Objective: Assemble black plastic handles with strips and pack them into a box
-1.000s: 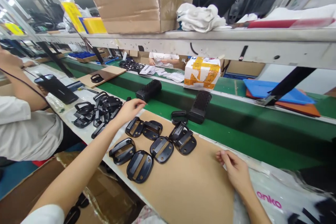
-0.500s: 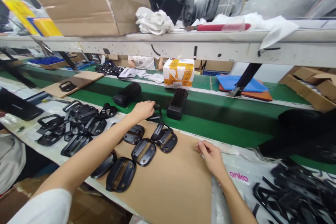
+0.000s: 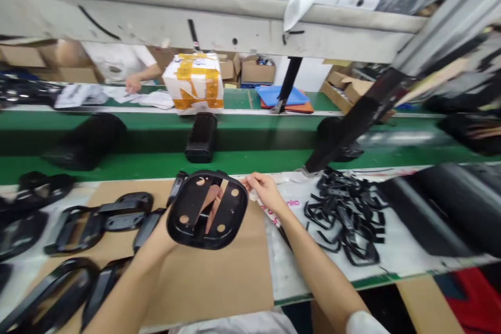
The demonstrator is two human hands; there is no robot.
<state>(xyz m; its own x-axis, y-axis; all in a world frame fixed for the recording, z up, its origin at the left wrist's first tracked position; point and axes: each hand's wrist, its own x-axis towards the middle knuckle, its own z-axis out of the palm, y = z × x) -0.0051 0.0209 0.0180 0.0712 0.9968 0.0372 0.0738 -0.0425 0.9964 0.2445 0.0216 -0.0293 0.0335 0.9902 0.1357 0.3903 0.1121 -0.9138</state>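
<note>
In the head view my left hand (image 3: 214, 199) is behind a black plastic plate (image 3: 188, 195) and grips it; part of the hand shows through the slot. The plate is rounded, with several round holes, and is held up facing me above a brown cardboard sheet (image 3: 211, 276). My right hand (image 3: 263, 190) is closed, its fingertips curled close to the plate's right edge; whether they touch it or hold something small, I cannot tell. Similar black plates with raised bars (image 3: 74, 229) lie on the cardboard to the left.
A heap of black bent brackets (image 3: 348, 219) lies on the right of the bench. Black mesh-covered cylinders (image 3: 201, 138) stand on the green conveyor (image 3: 242, 159). Behind are a taped white box (image 3: 194, 83) and another person's hand (image 3: 133, 83). A shelf beam (image 3: 156, 21) crosses above.
My view has swung right. My left hand has brought a black plate from the far edge of the cardboard up in front of me. My right hand is now beside the plate.
</note>
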